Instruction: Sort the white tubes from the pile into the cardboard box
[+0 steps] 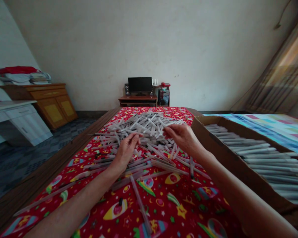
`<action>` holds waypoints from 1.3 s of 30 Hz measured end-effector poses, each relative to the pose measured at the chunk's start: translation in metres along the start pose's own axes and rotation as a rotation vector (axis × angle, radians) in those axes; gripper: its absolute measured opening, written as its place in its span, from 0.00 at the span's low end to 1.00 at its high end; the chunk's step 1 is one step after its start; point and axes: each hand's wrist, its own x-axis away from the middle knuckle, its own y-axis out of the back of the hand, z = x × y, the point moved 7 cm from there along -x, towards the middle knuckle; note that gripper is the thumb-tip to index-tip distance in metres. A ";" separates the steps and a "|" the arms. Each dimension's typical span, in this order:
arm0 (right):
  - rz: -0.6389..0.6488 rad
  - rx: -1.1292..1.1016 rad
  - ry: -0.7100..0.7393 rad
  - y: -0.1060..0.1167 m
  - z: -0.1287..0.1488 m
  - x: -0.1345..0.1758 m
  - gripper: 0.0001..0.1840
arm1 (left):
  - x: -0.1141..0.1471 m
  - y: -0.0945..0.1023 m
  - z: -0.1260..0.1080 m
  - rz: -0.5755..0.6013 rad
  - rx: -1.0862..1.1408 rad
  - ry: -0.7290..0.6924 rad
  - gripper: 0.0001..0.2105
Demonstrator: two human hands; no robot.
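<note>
My left hand [128,148] is over the near side of a heap of small whitish plastic pieces [145,124], thumb and fingertips pinched together. What they pinch, if anything, is too small to make out. Higher and to the right, my right hand [180,135] is also closed in a pinch at the heap's right side, its fingertips curled out of sight. Below the hands lie several long translucent plastic tubes [136,170] that look like pen barrels. One single tube [141,206] points toward me, with a small black plug [121,201] left of it.
A red patterned cloth [173,218] covers the table. At right, an open cardboard box [201,132] holds rows of capped pens [270,155], beside a checked bedspread [275,127]. Farther off stand a monitor [140,84] on a desk and a wooden cabinet [52,105].
</note>
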 end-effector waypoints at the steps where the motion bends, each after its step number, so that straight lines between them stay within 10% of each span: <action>1: 0.039 0.070 -0.011 -0.004 -0.005 0.000 0.19 | -0.001 0.002 0.000 -0.014 0.013 0.003 0.14; 16: 0.226 0.792 -0.273 -0.012 -0.074 0.013 0.16 | -0.006 0.004 0.000 -0.039 0.254 0.014 0.08; 39: 0.433 0.793 -0.132 -0.039 -0.068 0.021 0.13 | 0.000 -0.007 -0.001 0.048 0.252 0.083 0.09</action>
